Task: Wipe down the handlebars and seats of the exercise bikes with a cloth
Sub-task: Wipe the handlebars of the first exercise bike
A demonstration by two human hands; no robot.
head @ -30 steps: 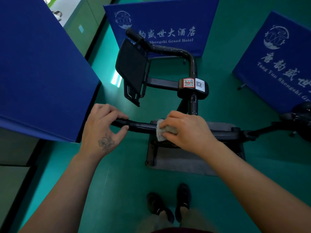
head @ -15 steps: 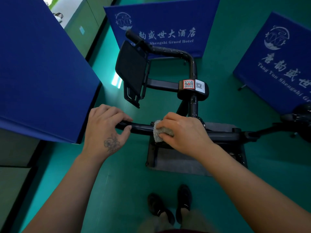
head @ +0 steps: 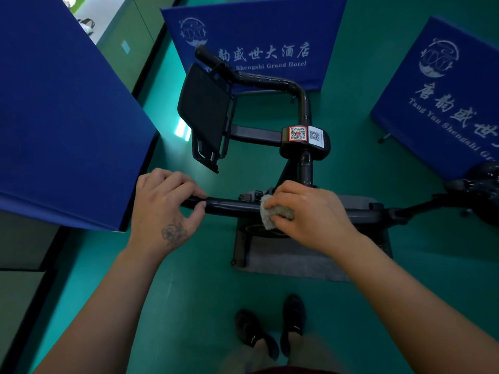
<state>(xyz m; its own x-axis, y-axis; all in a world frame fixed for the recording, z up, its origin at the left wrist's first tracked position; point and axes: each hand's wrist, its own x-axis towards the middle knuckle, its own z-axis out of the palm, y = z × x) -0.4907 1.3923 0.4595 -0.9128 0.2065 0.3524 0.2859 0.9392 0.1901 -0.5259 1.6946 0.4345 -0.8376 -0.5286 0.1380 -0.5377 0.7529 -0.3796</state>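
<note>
A black exercise bike stands below me on the green floor. Its near handlebar (head: 232, 205) runs left to right in front of me. My left hand (head: 164, 203) grips the bar's left end, fingers curled over it. My right hand (head: 307, 211) holds a grey cloth (head: 270, 214) pressed around the bar near its middle. The far handlebar (head: 270, 82) curves behind a black console screen (head: 205, 109). A centre hub (head: 305, 136) carries two QR stickers. The seat is not in view.
Blue hotel banners stand at the left (head: 67, 117), behind the bike (head: 256, 36) and at the right (head: 445, 98). A grey mat (head: 297, 260) lies under the bike's base. Part of another black machine (head: 475, 190) shows at the right edge. My shoes (head: 270, 330) are on the floor below.
My right hand has moved with the cloth along the near bar, first a little left, then back right. My left hand keeps its grip on the bar's end.
</note>
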